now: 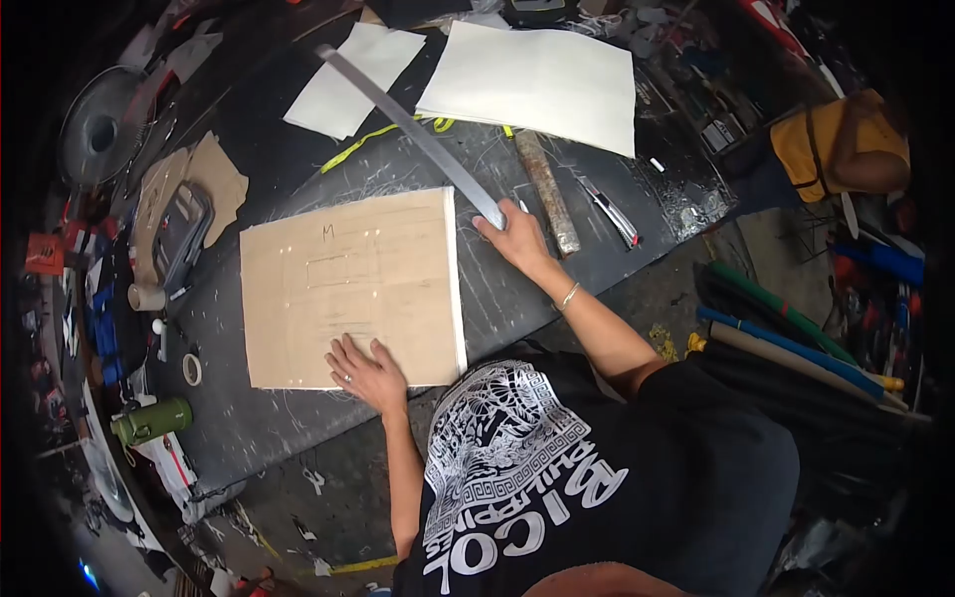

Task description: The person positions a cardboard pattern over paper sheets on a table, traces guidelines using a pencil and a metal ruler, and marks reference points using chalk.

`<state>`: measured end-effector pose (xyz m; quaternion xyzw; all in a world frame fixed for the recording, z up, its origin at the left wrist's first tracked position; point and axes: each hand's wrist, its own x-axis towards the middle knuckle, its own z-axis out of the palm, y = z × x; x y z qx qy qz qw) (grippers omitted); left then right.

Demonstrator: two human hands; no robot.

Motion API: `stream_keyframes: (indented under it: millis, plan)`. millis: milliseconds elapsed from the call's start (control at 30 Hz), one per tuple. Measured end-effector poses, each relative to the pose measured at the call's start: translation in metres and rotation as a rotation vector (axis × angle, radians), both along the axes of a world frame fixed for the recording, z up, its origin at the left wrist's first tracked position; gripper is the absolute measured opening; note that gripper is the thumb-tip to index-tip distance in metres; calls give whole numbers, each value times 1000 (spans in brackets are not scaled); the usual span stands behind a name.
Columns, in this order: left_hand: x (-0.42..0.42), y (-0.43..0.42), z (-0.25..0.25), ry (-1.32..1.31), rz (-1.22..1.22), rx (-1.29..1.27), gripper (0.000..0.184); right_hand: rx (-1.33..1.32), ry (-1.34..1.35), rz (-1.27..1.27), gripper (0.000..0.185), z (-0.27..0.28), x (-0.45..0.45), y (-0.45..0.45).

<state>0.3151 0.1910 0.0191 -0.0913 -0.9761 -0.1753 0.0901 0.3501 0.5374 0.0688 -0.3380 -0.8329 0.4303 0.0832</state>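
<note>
A long metal ruler (418, 134) slants up and to the left from my right hand (517, 237), whose fingers are closed on its near end. My left hand (368, 373) lies with fingers spread on the lower part of a brown paper pattern (298, 249). The pattern bears an "M", a drawn rectangle and small holes, and white sheet material shows under its right edge. Right of the ruler's held end lie a rough, worn bar (547, 194) and a box cutter (609, 212).
White sheets (537, 80) lie at the back of the dark table (517, 318), by a yellow tape measure (373, 141). At left are a tape roll (192, 369), a green bottle (151, 422) and brown paper scraps (221, 179). Another person in yellow (804, 149) is at the right.
</note>
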Motion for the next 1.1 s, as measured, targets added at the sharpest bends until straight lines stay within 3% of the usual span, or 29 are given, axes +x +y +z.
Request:
stream_keyframes:
  millis: [167,267,333,400,467,600,733,833,933,1033,1100]
  plan:
    - [-2,-3,-8,-6,0,-37,64,90,120,-86,49,-28,-13,17]
    - [-1,-2,-5,-19,-2,-42,64,60,64,87,44,-32,-27,37]
    - [1,-2,-3,-33,-5,-38,64,42,-18,0,39,-2,-19,48]
    - [-2,-2,-6,-15,-5,-34,65,414,205,-77,33,-30,-3,65]
    - [-3,-2,-9,-15,-2,-34,65,225,38,-59,29,-11,18,65]
    - [-1,-1,-7,-30,5,-10,65,119,-132,49,27,6,45,38]
    - [1,-9,-2,-25,3,-73,64,108,-218,155,27,8,75,0]
    - [-5,-4,-6,-13,-35,-111,63,291,-162,174,33,-8,93,-18]
    - [-4,-11,-16,35,-23,-113,63,246,-183,121,37,2,93,-19]
    - [-3,-11,-13,7,-24,-74,65,61,-276,122,33,0,96,-14]
    - [-2,-9,-11,-7,-36,-72,65,103,-272,146,26,7,102,-13]
